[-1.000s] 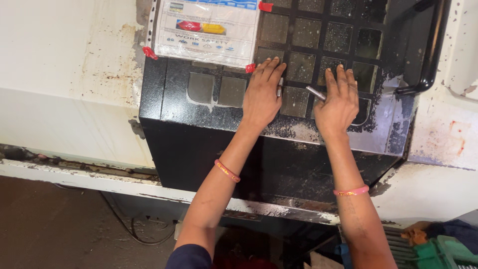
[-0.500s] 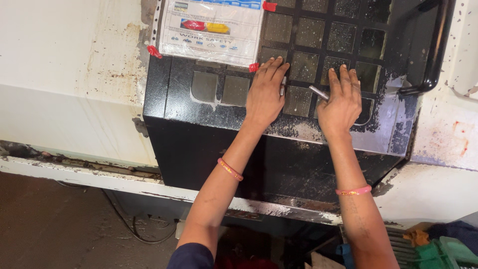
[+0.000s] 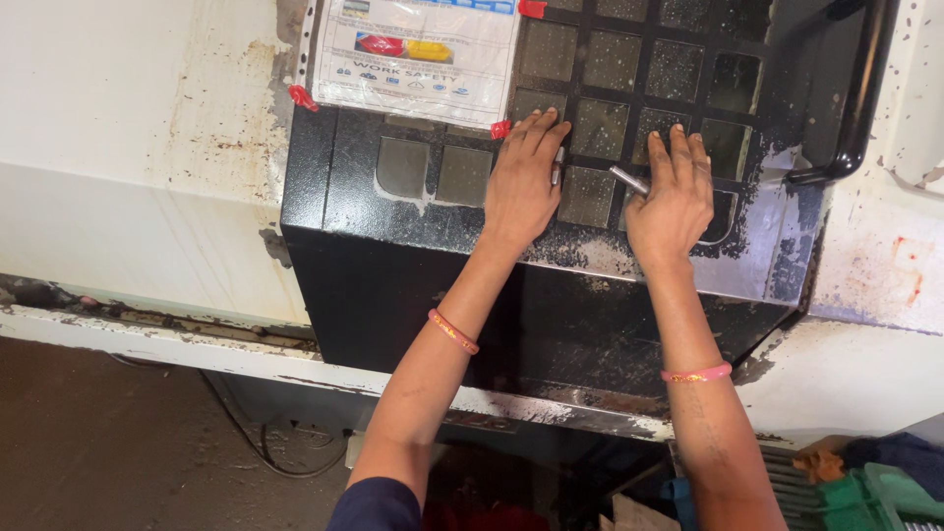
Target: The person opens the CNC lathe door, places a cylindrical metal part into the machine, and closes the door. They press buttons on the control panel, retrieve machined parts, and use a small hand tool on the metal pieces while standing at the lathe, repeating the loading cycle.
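At far left, a laminated notice sheet (image 3: 418,54) is fixed to the upper part of the black machine door (image 3: 374,236) with red tape tabs (image 3: 302,97). Below it, the left hand (image 3: 521,182) lies flat against the door's grid of small window panes (image 3: 629,64), fingers extended and close together; a short metal pin (image 3: 558,165) shows at its outer edge, long axis near vertical, but whether it is gripped cannot be told. Next, a second metal pin (image 3: 629,180) lies with its long axis running from upper left to lower right, its free end pointing toward the left hand. The right hand (image 3: 674,197) rests over that pin's lower end, fingers together and pressed flat. At far right, a black door handle (image 3: 857,93) stands upright.
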